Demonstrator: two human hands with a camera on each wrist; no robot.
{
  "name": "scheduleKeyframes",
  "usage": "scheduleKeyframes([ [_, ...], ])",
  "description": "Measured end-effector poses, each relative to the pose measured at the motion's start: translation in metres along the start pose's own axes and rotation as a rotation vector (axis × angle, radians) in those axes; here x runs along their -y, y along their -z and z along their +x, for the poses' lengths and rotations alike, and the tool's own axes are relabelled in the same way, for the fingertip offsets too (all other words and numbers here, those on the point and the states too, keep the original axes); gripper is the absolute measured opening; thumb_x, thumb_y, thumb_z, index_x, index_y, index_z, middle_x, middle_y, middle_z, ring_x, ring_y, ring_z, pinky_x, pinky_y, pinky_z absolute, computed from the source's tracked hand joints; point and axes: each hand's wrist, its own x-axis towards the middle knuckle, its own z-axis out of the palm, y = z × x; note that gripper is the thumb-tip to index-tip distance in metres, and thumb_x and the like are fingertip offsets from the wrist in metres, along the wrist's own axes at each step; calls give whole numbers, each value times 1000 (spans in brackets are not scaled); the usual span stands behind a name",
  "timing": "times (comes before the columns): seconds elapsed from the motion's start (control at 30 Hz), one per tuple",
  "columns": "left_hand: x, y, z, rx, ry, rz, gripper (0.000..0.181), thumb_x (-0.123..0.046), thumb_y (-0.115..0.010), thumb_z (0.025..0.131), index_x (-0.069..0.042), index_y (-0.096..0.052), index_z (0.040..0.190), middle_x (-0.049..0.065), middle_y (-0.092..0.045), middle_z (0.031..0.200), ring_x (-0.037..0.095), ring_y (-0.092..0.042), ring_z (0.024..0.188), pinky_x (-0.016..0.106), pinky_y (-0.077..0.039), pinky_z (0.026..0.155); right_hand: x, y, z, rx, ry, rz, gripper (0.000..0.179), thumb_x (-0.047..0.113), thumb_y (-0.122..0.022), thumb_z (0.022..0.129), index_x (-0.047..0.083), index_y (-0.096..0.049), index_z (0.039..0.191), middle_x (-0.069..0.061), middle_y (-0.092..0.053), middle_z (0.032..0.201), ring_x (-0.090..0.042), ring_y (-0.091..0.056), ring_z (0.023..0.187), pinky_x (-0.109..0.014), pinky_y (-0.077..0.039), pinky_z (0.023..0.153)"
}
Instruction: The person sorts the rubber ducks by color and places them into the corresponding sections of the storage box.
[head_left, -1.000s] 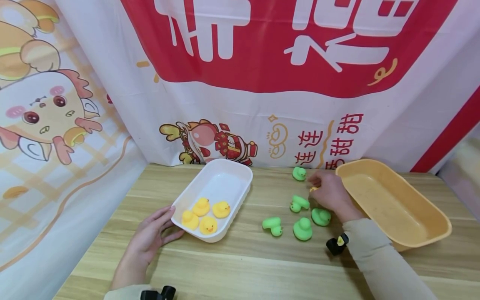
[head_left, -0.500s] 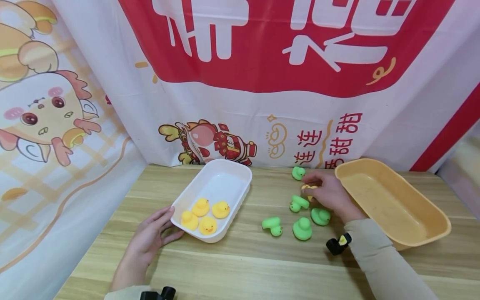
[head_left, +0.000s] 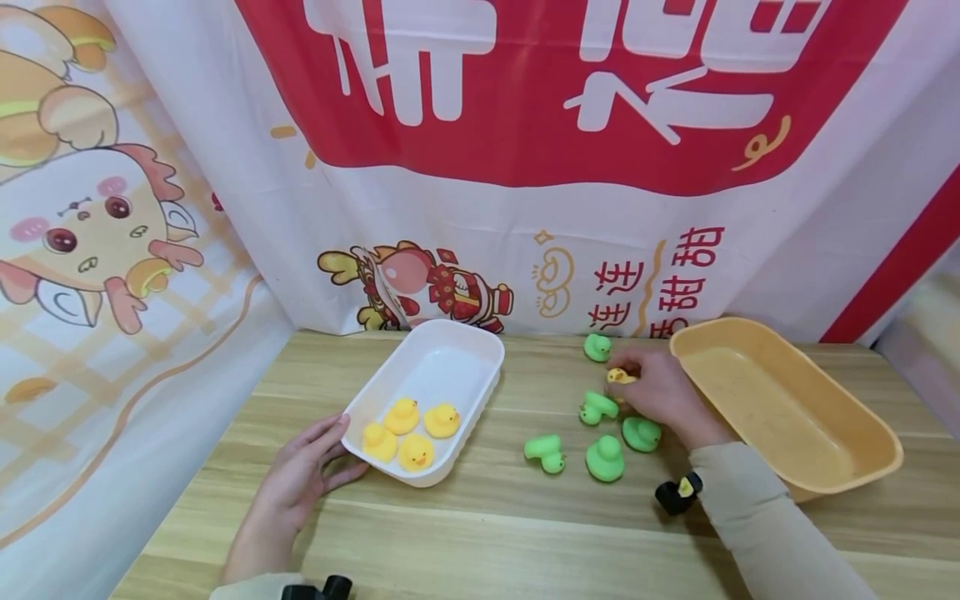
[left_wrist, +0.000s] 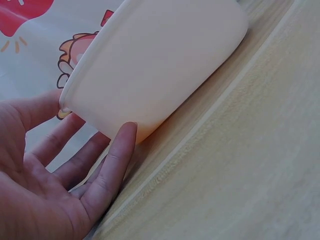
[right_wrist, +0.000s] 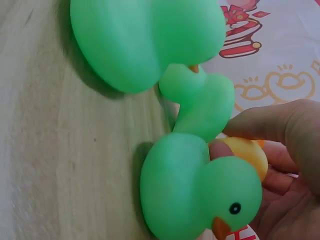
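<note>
In the head view my right hand point(head_left: 660, 383) pinches a yellow rubber duck point(head_left: 620, 377) among the green ones, its body partly hidden by the fingers. In the right wrist view, that yellow duck point(right_wrist: 246, 154) shows behind a green duck point(right_wrist: 200, 192). My left hand point(head_left: 300, 467) rests relaxed fingers against the near left corner of a white plastic tub point(head_left: 450, 329). From the left wrist, one fingertip lies at the tub's rim and another touches its outer wall point(left_wrist: 155, 65). Inside the tub, several yellow ducks point(head_left: 417, 452) sit at the near end.
Several green rubber ducks point(head_left: 604, 458) are scattered on the wooden table point(head_left: 480, 550) between the containers, some tipped over. A yellow-orange tub point(head_left: 772, 408) stands at the right, beside the right forearm. A printed cloth point(head_left: 465, 208) hangs along the table's back edge.
My right hand has shifted slightly left, and the yellow duck in its fingers has turned and shows its face. The left hand and white tub stay about where they were.
</note>
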Motion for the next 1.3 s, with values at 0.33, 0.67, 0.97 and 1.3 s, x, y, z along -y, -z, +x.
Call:
scheduleKeyframes([
  [0.33,1,0,1,-10,5,-10,70,-47,-71,104,-13,-48,160,-13,-71,120,11,-68,113,40,-65,101,12,2,-2,-78,22,87,37,28,-82,96,14,-77,130,-11,-74,136,-33,-65,126,-49,-55,103],
  [0.67,1,-1,0,-9,-5,-8,69,-46,-69,105,-11,-47,160,-12,-70,121,10,-68,113,40,-65,101,42,9,-9,-94,80,241,38,30,-84,96,15,-76,129,-7,-78,129,-28,-68,114,-31,-56,93],
  [0.97,2,0,0,-13,-7,-14,71,-46,-71,104,-11,-46,161,-12,-70,122,10,-68,112,40,-65,101,62,9,-8,-92,75,261,37,33,-84,95,19,-75,128,-6,-76,129,-28,-66,121,-33,-57,93],
  [1.3,0,-1,-2,-11,-13,-10,70,-46,-70,105,-10,-47,160,-11,-68,124,11,-67,113,39,-65,101,78,2,-7,-105,138,278,38,30,-85,95,14,-76,128,-10,-78,124,-27,-70,113,-31,-59,91],
])
